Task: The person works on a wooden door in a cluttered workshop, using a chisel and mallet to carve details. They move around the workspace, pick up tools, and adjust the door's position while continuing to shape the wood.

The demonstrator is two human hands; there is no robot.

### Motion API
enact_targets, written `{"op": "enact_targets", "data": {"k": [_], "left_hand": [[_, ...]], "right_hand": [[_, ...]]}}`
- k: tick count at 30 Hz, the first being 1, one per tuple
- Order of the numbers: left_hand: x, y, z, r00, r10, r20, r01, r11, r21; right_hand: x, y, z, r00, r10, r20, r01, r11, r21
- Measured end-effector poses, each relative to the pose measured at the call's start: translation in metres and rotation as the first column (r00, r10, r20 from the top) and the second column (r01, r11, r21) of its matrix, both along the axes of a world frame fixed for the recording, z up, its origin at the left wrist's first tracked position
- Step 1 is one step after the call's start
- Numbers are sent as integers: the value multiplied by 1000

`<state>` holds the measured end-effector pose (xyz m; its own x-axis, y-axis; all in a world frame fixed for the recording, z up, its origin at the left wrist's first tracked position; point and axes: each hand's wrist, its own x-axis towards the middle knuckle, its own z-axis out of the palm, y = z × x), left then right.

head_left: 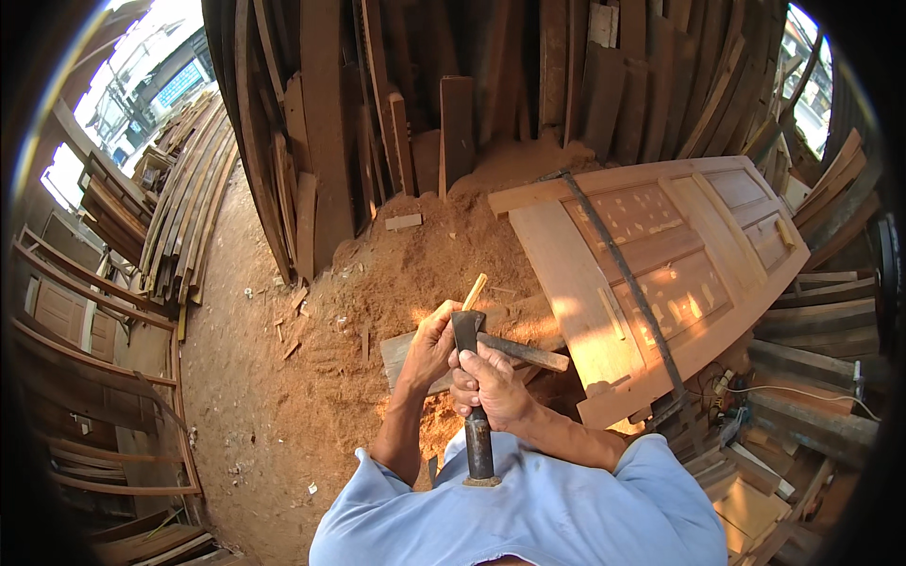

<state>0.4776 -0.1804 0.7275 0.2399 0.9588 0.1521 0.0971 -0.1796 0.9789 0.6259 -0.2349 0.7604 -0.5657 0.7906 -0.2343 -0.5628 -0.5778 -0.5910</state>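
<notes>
Near the middle, my left hand (431, 341) pinches a thin, pale sliver of wood (476, 291) that points up and away from me. My right hand (493, 385) is wrapped round a wide, dark chisel (467, 330). Its flared blade lies beside the sliver, and its dark round handle runs back toward my chest. The blade hides part of the sliver's lower end. Below my hands lies a greyish board (396, 357), partly covered by my arms. A squared length of wood (528, 351) sticks out to the right from behind my right hand.
To the right lies a panelled wooden door (566, 283) with a long dark bar clamp (623, 269) across it. Planks (326, 123) lean along the far side. Sawdust (377, 274) covers the ground. Door frames (94, 358) stand at left; stacked timber (821, 330) lies at right.
</notes>
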Motion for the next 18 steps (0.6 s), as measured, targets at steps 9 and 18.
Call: {"op": "enact_targets", "data": {"k": [9, 18], "left_hand": [[-4, -84, -35, 968, -155, -197, 142, 987, -80], [16, -14, -28, 826, 201, 526, 57, 900, -433]], "right_hand": [[65, -11, 27, 934, -351, 59, 325, 909, 260], [31, 20, 2, 974, -228, 11, 227, 973, 43]]}}
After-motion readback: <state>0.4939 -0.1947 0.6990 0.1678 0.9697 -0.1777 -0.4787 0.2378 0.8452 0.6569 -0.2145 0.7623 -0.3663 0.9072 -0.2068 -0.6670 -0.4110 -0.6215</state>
